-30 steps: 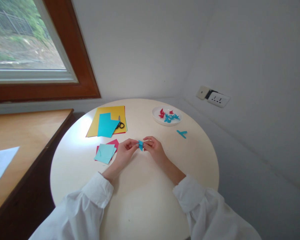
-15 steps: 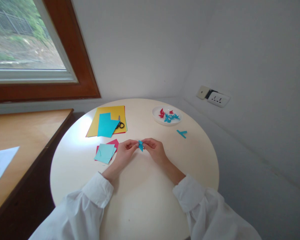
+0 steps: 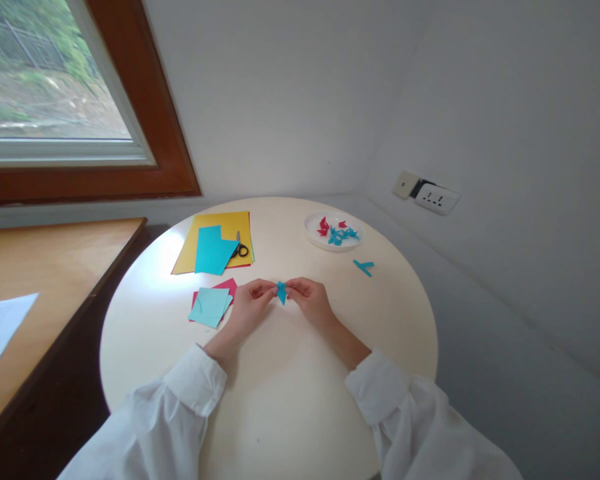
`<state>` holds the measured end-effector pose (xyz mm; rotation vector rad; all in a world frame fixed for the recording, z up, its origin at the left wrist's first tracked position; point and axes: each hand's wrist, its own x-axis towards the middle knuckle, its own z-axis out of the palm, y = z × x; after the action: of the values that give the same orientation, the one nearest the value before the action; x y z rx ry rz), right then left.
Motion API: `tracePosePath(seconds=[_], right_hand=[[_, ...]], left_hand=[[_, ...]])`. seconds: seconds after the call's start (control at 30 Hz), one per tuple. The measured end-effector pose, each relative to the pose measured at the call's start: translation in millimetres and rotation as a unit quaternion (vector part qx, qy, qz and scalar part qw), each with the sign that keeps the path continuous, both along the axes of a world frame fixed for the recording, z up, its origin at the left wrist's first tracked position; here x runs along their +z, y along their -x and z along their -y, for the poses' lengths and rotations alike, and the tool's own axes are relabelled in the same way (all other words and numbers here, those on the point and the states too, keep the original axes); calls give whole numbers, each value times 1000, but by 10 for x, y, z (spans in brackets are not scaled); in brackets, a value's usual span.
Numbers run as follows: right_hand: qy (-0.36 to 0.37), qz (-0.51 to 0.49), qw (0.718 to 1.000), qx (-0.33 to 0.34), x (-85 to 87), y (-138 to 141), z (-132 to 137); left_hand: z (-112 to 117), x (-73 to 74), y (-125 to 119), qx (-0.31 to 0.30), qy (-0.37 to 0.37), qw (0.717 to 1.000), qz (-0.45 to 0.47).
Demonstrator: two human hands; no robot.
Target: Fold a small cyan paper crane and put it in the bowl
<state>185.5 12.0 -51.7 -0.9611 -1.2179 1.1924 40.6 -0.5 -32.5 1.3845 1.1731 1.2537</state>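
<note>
Over the middle of a round pale table (image 3: 280, 400), a small folded blue paper piece (image 3: 281, 291) is pinched between both hands. My left hand (image 3: 250, 305) grips its left side with thumb and fingertips. My right hand (image 3: 310, 300) pinches its right side, fingers curled. To the left lie light blue and red paper squares (image 3: 211, 305). A white plate (image 3: 333, 231) at the back right holds several small red and blue folded paper shapes.
Yellow, red and blue paper sheets (image 3: 217, 250) lie at the back left with black-handled scissors (image 3: 239, 249) on them. A blue paper scrap (image 3: 364, 267) lies near the plate. A wooden counter (image 3: 40, 280) stands at left; a wall socket (image 3: 436, 198) is at right.
Both hands have shifted their pinch slightly and the blue piece has turned a little between the fingertips. Nothing else has moved.
</note>
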Motion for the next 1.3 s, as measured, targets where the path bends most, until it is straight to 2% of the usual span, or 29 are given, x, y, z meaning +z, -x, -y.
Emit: tracePosePath(seconds=[0.17,0.33,0.5,0.77,0.97,1.1,1.2,1.3], right_hand=[[-5,-5,1000,5,-3,2,-1],[-12,-14,1000,-6,-3,25,-5],[-17,-54,998,-6,13,42,3],[-19,-63,998,-6,40,43,10],[-13,-63,998,-14,50,46,14],[-27,-13,1000,-8,50,35,15],[-28,8,1000,-7,47,20,20],[-22,0,1000,7,48,6,31]], left_hand=[[17,37,3,0,5,1000,-9],[5,4,-4,12,8,1000,-6],[-9,-49,-23,16,21,999,32],[-12,-69,-47,28,41,992,118],[40,-3,-61,8,31,994,104],[50,33,-54,-4,-3,998,66],[46,39,-36,-14,6,1000,24],[31,12,-10,-15,10,1000,19]])
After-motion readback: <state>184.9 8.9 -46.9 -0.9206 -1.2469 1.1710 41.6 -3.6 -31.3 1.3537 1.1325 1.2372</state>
